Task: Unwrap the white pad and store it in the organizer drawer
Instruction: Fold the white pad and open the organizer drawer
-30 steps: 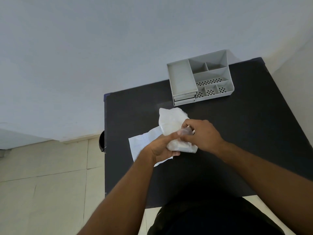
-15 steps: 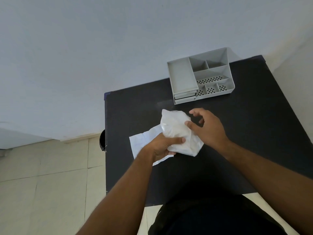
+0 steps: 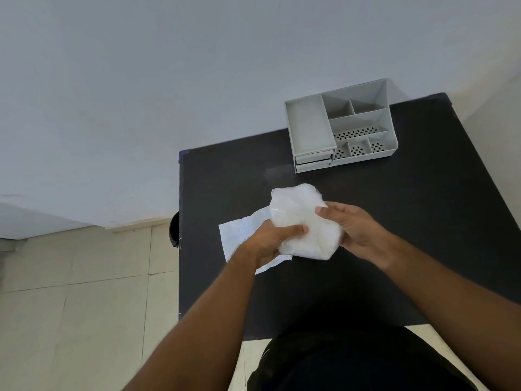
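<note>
A folded white pad (image 3: 304, 221) in a thin clear wrapper is held above the black table (image 3: 408, 221). My left hand (image 3: 270, 238) grips its near left side, thumb across the front. My right hand (image 3: 355, 230) holds its right side, fingertips on the upper edge. A flat white paper sheet (image 3: 239, 235) lies on the table under my left hand, partly hidden. The grey organizer (image 3: 341, 125) stands at the table's far edge, with two shut drawers (image 3: 313, 162) at its front left.
The organizer's open compartments are empty; some have perforated floors. A pale wall runs behind the table. Tiled floor lies to the left, beyond the table's left edge (image 3: 179, 235). A dark round object (image 3: 174, 232) sticks out at that edge.
My right hand left the pad's middle, opened briefly, and now holds the pad's right side. The pad has spread wider between both hands.
</note>
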A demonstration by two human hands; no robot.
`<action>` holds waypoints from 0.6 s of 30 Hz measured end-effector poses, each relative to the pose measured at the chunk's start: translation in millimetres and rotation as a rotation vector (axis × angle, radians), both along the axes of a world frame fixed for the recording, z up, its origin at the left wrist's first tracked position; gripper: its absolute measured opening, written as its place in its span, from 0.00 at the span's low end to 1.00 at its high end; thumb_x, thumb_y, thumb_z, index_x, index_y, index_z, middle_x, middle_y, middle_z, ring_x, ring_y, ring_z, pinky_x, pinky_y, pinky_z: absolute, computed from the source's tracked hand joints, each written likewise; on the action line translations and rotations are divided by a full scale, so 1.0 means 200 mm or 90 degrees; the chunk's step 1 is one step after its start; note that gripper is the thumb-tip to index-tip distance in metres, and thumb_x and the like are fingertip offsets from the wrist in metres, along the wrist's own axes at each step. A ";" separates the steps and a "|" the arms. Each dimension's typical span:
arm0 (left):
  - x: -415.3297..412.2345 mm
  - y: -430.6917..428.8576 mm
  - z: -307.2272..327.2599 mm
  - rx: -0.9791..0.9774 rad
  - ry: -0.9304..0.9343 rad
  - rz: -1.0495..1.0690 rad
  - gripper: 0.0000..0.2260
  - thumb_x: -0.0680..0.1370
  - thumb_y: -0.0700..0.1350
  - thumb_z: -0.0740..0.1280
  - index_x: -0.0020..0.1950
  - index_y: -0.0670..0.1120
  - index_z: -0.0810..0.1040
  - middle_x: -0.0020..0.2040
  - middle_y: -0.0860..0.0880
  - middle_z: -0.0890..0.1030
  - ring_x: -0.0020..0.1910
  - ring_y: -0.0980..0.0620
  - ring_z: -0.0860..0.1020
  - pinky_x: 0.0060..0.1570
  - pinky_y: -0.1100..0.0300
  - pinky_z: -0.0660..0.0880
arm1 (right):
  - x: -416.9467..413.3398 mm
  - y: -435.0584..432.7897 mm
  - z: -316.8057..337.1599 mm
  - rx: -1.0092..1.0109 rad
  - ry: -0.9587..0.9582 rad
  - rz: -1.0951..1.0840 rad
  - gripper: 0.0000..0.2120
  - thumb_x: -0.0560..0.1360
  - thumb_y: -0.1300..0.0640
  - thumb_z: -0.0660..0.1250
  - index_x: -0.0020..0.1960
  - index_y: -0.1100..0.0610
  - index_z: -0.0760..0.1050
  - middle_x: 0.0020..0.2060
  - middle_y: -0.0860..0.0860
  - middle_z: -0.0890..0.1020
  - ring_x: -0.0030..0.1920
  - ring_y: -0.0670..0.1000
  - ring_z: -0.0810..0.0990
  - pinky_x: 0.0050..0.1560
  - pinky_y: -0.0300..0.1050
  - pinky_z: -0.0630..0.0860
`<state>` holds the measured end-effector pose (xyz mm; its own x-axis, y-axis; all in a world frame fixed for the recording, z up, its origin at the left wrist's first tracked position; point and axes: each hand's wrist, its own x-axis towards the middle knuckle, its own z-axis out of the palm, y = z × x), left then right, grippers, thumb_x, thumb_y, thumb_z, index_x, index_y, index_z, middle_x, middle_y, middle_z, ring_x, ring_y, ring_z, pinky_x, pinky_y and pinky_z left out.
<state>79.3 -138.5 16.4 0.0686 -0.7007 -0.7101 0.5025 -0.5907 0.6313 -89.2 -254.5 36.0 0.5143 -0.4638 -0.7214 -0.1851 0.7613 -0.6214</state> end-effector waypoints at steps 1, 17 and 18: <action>0.00 0.00 0.00 0.008 -0.012 -0.013 0.22 0.73 0.40 0.78 0.65 0.45 0.78 0.60 0.44 0.84 0.62 0.42 0.81 0.64 0.40 0.76 | 0.01 0.00 0.00 -0.032 0.012 0.000 0.16 0.75 0.59 0.73 0.62 0.57 0.80 0.55 0.55 0.86 0.54 0.56 0.86 0.51 0.56 0.82; 0.02 0.02 0.02 0.013 0.075 -0.070 0.25 0.74 0.37 0.75 0.70 0.42 0.75 0.65 0.41 0.81 0.66 0.40 0.78 0.67 0.42 0.74 | -0.03 0.01 -0.02 0.148 -0.032 0.010 0.20 0.76 0.58 0.71 0.66 0.61 0.76 0.58 0.60 0.84 0.58 0.61 0.84 0.61 0.62 0.78; 0.03 0.02 0.02 0.029 0.060 -0.068 0.24 0.73 0.38 0.77 0.69 0.42 0.77 0.64 0.42 0.82 0.65 0.40 0.79 0.67 0.42 0.74 | -0.02 0.01 -0.03 0.123 -0.003 -0.020 0.20 0.75 0.60 0.72 0.65 0.62 0.77 0.57 0.60 0.85 0.55 0.60 0.85 0.57 0.60 0.80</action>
